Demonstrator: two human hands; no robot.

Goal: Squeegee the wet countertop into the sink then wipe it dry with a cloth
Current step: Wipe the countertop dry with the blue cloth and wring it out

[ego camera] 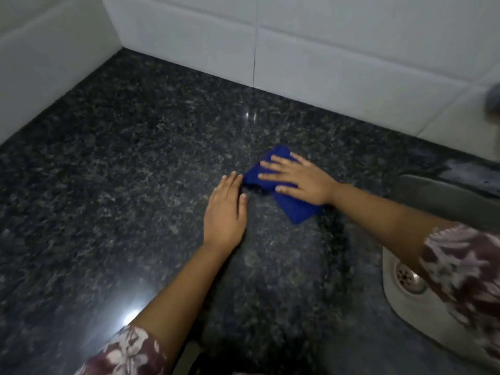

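A folded blue cloth (293, 209) lies on the dark speckled granite countertop (121, 171) near the middle of the view. My right hand (297, 177) presses flat on top of it with straight, spread fingers. Just left of the cloth, my left hand (226, 209) rests flat on the bare stone, its fingertips close to the cloth's left edge. The steel sink (422, 318) with its round drain (410, 280) is sunk into the counter at the right, partly hidden by my right forearm. No squeegee is in view.
White tiled walls (324, 50) close off the counter at the back and on the left, meeting in a corner at the upper left. A blurred grey object (493, 101) shows at the right edge. Light glares off the counter near its front edge.
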